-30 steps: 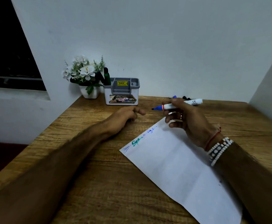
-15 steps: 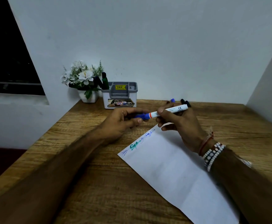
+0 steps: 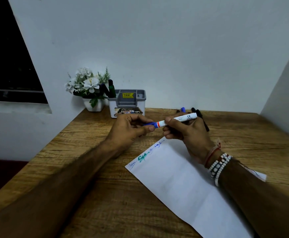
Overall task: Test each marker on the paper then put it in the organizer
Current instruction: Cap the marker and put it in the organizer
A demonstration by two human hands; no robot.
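Observation:
My right hand [image 3: 190,133] grips the white barrel of a blue marker [image 3: 179,119] held level above the desk. My left hand [image 3: 131,129] pinches the marker's blue cap [image 3: 149,124] at its left end. A white sheet of paper [image 3: 183,184] lies on the desk below, with blue and green scribbles [image 3: 144,156] along its upper left edge. The grey and white organizer [image 3: 127,103] stands at the back by the wall, with two dark markers [image 3: 109,89] upright in its left compartment. More markers [image 3: 197,112] lie on the desk behind my right hand, partly hidden.
A white pot of white flowers [image 3: 88,88] stands left of the organizer in the corner. The wooden desk [image 3: 106,194] meets a wall at the back and another on the right. Its left edge drops off beside a dark window [image 3: 6,66].
My left hand came up from the desk and took hold of the marker's cap end. My right hand lowered the marker slightly towards the left hand.

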